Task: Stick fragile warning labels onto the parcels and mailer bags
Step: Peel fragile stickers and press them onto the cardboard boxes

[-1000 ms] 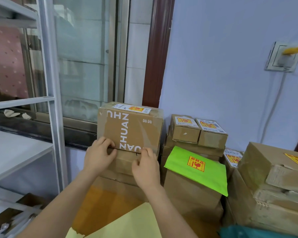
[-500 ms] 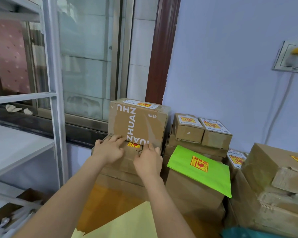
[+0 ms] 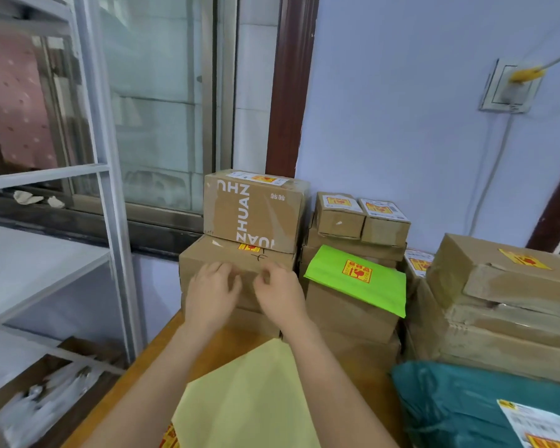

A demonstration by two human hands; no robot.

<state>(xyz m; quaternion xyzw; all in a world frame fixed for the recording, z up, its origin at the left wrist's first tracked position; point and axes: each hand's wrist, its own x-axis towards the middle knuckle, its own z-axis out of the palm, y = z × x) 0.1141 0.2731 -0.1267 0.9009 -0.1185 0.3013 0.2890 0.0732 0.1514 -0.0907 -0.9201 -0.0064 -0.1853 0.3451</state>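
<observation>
A brown cardboard parcel [image 3: 207, 263] sits under the "ZHUAN" printed box [image 3: 256, 211]. A yellow and red fragile label [image 3: 249, 247] shows on its top, partly tucked under the upper box. My left hand [image 3: 212, 294] and my right hand [image 3: 280, 292] hover side by side in front of that parcel, fingers loosely curled, holding nothing. A pale yellow label backing sheet [image 3: 249, 402] lies on the wooden table below my arms. A green mailer bag [image 3: 382, 286] with a fragile label lies to the right.
Two small labelled boxes [image 3: 361, 218] top a stack at the back. Taped parcels [image 3: 505, 292] pile up on the right, with a teal mailer bag [image 3: 466, 402] in front. A metal shelf frame [image 3: 110, 189] and window stand to the left.
Both hands have drawn back and down from the lower edge of the ZHUAN box. The label on the lower parcel's top is now uncovered.
</observation>
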